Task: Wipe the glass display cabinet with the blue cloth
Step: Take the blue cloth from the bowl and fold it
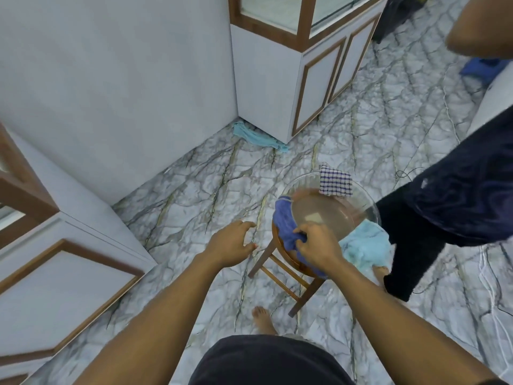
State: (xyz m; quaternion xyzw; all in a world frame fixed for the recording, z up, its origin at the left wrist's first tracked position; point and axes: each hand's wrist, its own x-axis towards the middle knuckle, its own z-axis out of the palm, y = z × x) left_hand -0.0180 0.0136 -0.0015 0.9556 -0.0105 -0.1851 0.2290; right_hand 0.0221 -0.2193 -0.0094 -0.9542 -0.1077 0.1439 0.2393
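The blue cloth point(286, 227) hangs over the left rim of a clear glass bowl point(366, 202) holding murky water, on a wooden stool point(280, 269). My right hand point(317, 245) grips the cloth at the bowl's near edge, fingers curled into the fabric. My left hand point(231, 243) hovers open just left of the stool, holding nothing. The glass display cabinet point(308, 26), with brown wooden frame and white lower doors, stands at the top centre, well beyond the stool.
A checked cloth point(334, 182) lies on the bowl's far rim and a light blue cloth point(366, 247) on its right. Another person in dark clothes point(449, 201) stands right of the stool. A turquoise rag point(255, 137) lies by the cabinet's base. A second cabinet point(55, 268) stands at left.
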